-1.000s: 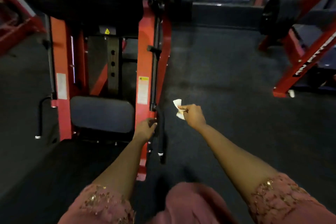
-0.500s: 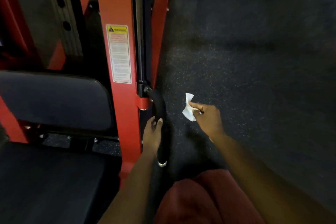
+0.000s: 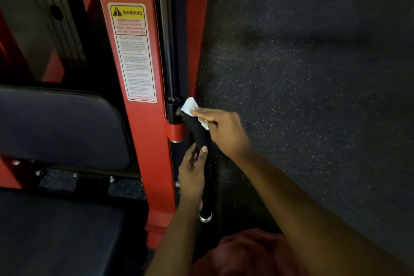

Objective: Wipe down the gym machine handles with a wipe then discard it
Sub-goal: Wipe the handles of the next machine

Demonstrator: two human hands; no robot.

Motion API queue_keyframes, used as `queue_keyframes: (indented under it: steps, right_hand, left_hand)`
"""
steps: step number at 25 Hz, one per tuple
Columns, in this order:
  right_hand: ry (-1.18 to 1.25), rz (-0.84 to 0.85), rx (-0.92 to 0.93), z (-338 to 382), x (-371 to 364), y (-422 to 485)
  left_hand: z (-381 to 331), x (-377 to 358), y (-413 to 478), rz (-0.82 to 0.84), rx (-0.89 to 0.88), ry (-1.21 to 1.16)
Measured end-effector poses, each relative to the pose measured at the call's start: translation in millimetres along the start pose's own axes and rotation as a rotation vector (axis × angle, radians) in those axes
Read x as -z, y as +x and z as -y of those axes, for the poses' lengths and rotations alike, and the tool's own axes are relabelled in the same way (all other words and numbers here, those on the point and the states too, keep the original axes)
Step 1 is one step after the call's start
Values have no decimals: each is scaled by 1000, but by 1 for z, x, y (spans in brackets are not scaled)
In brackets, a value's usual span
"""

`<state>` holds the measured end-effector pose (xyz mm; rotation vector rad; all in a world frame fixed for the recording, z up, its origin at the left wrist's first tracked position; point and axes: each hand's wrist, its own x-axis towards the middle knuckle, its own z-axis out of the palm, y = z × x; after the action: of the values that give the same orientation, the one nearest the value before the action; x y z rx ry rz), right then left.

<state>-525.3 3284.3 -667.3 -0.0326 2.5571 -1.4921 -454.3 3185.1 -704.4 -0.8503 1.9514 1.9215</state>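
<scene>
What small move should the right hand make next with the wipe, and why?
Probably slide the wipe down along the black handle. The right hand holds it against the handle's top end, beside the red frame, and the left hand grips the handle lower down, so most of its length lies below the wipe.

hands: two, left hand [image 3: 192, 175] at 7 o'clock from right hand [image 3: 224, 132]
wipe [image 3: 189, 105]: one, white
handle [image 3: 198, 134]: one, black
warning label [image 3: 132, 51]: one, at 10 o'clock from the wipe
pads: two, back pad [image 3: 60, 127] at 12 o'clock from seat pad [image 3: 56, 231]
holes [image 3: 56, 12] in grey bar [image 3: 65, 36]: two
</scene>
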Motion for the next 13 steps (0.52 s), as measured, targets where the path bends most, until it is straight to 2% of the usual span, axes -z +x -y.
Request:
queue_keyframes:
  steps: [4,10,13]
  right_hand:
    - [-87,-169,113,-25,-18,-31]
    - [183,-270,-168,-40,-57,-99]
    - [192,-342,-251,-39,-46,-75]
  left_hand:
    - [11,10,5,70,5,56]
    - [17,10,4,70,30,15]
    - [20,11,5,56,-18,54]
